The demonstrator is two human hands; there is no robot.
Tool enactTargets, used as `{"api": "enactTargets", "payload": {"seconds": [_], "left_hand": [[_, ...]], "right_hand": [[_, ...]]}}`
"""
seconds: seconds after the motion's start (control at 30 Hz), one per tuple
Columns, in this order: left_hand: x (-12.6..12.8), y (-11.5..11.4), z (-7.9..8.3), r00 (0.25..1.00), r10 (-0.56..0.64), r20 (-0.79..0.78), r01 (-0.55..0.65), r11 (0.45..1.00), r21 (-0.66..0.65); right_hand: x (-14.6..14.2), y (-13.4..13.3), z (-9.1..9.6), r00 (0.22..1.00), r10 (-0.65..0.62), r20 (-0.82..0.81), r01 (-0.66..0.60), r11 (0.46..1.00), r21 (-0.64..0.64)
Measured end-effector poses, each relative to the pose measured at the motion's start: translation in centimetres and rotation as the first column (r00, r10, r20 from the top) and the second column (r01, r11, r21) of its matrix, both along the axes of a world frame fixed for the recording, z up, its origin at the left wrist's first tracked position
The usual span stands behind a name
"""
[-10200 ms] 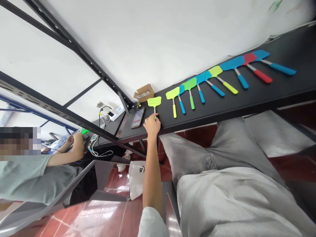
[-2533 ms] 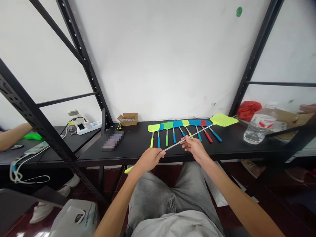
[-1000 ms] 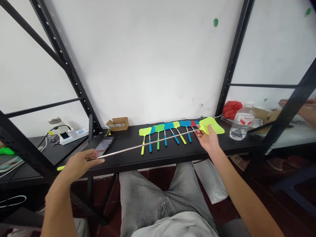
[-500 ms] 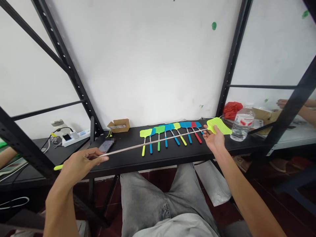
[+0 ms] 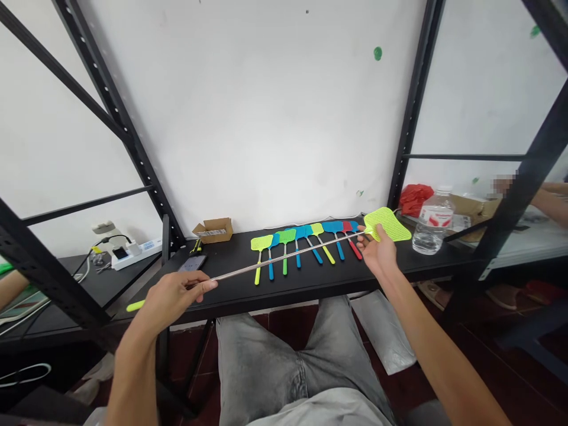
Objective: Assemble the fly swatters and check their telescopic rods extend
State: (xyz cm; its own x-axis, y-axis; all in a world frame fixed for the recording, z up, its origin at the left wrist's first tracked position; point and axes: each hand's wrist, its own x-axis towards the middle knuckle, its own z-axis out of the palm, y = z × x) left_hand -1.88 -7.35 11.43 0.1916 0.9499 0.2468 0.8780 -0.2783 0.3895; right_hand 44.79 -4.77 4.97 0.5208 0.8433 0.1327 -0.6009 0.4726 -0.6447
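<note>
A yellow-green fly swatter [image 5: 387,225] with a long thin metal rod is held across the front of the black desk. My left hand [image 5: 177,296] is closed on the rod, and the swatter's yellow-green grip sticks out behind the wrist. At the other end, my right hand [image 5: 379,253] pinches the base of the mesh head, with the thumb against the mesh. Behind the rod lies a row of several shorter swatters in yellow-green, blue, green and red, including a yellow-green one [image 5: 261,242] at the left end and a red one [image 5: 354,245] toward the right.
On the black desk [image 5: 239,293] are an open cardboard box [image 5: 213,229] and a phone [image 5: 193,263]. A water bottle [image 5: 432,222] and a red bag [image 5: 416,200] are at right, a power strip [image 5: 137,254] at left. Black shelf posts flank the desk. Another person's arm [image 5: 552,204] shows at far right.
My left hand has moved right with the swatter's grip, toward my right hand. The rod between my hands looks shorter. The right hand and the mesh head have shifted slightly left in view.
</note>
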Motion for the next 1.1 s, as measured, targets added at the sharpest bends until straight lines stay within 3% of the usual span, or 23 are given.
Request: {"api": "enactTargets", "payload": {"seconds": [0.17,0.27,0.37,0.47,0.6,0.9,1.0,1.1], "left_hand": [[2.5,0.0,-0.1,0.993,-0.039,-0.108,0.041,0.999,0.013],[3.0,0.1,-0.3,0.993,-0.048,-0.106,0.050,0.999,0.017],[3.1,0.4,-0.8,0.989,-0.141,-0.055,0.138,0.989,-0.043],[2.6,0.9,-1.3,0.980,-0.201,0.001,0.200,0.975,-0.098],[1.0,1.5,-1.5,0.988,-0.152,0.012,0.153,0.987,-0.057],[-1.3,2.5,-2.2,0.991,-0.135,0.014,0.134,0.989,0.069],[0.6,2.2,-2.3,0.979,-0.201,0.034,0.198,0.977,0.083],[4.3,1.8,-2.6,0.952,-0.302,0.050,0.296,0.950,0.100]], "right_hand": [[-2.6,0.1,-0.1,0.995,0.039,0.087,-0.042,0.999,0.034],[-2.3,0.1,0.0,0.994,0.050,0.094,-0.052,0.998,0.021],[-0.8,-0.1,0.4,0.998,0.052,0.047,-0.053,0.998,0.023],[1.0,-0.6,0.8,0.999,0.013,-0.029,-0.012,1.000,0.022],[2.6,-1.0,1.1,0.994,-0.065,-0.094,0.065,0.998,0.002],[1.2,0.5,-0.2,0.994,-0.089,-0.063,0.087,0.996,-0.034],[-0.8,0.9,-0.8,0.998,-0.060,-0.035,0.058,0.997,-0.046],[-4.2,1.0,-1.5,0.998,0.050,0.042,-0.048,0.998,-0.036]]}}
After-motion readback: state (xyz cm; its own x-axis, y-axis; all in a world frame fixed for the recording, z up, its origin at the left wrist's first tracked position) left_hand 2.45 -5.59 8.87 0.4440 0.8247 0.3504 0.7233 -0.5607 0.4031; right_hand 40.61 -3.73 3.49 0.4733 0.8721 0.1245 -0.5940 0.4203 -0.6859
